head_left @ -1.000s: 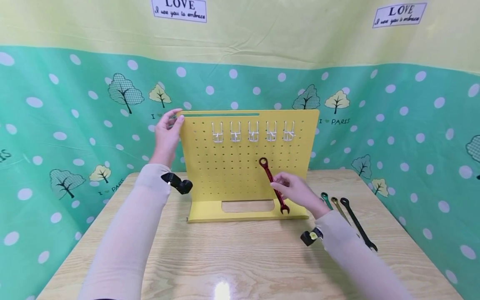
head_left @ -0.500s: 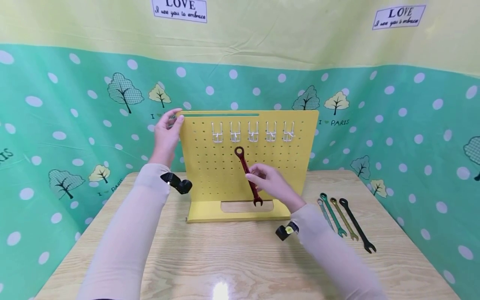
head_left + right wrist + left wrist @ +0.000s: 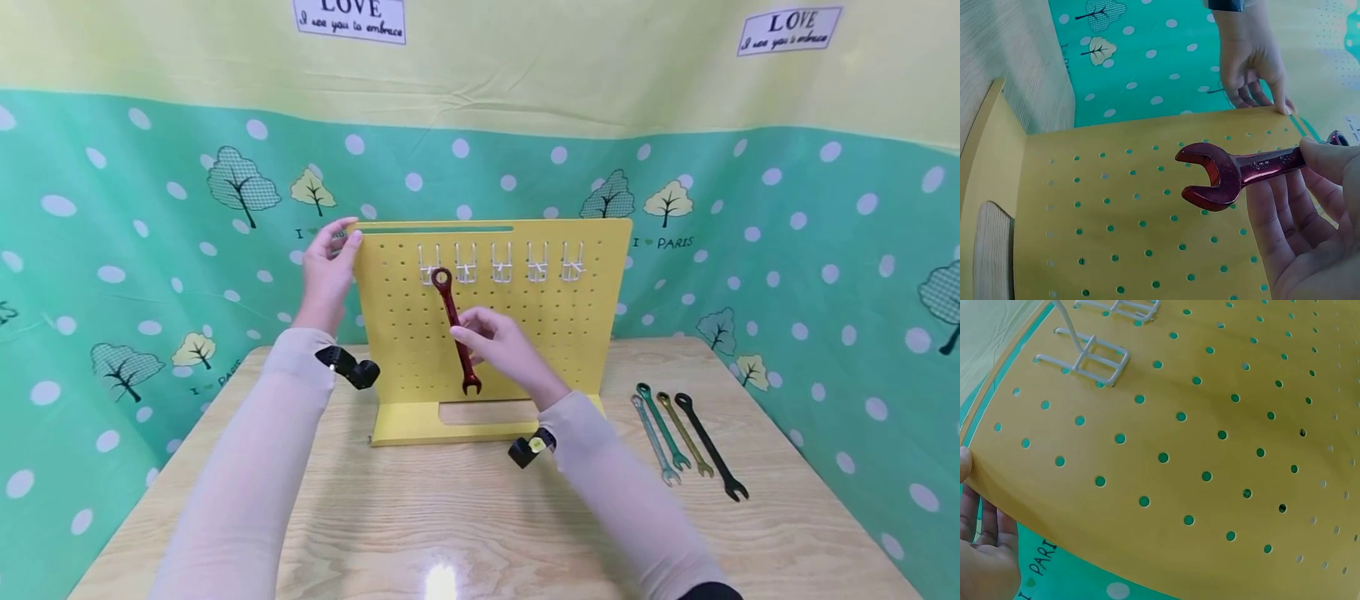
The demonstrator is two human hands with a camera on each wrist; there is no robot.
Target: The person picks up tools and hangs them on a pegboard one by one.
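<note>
A yellow pegboard [image 3: 405, 350] stands upright on its base, with a row of white wire hooks [image 3: 502, 263] near its top. My left hand [image 3: 327, 271] pinches the board's upper left corner, thumb in front and fingers behind. In my right hand [image 3: 495, 343] is a dark red combination wrench [image 3: 454, 321], gripped mid-shaft between thumb and fingers. Its ring end points up and overlaps the leftmost hook in the head view; its open end points down. The right wrist view shows the wrench's open jaw [image 3: 1210, 178] in front of the perforated panel.
Several wrenches lie side by side on the wooden table [image 3: 420, 517] at the right: a silver wrench [image 3: 655, 437], a green wrench [image 3: 663, 425], a gold wrench [image 3: 685, 433] and a black wrench [image 3: 711, 446]. A dotted green and yellow curtain [image 3: 465, 158] hangs behind the board.
My right hand has carried the red wrench leftward and up across the board, from its right half to the leftmost hook. My left hand stays at the corner.
</note>
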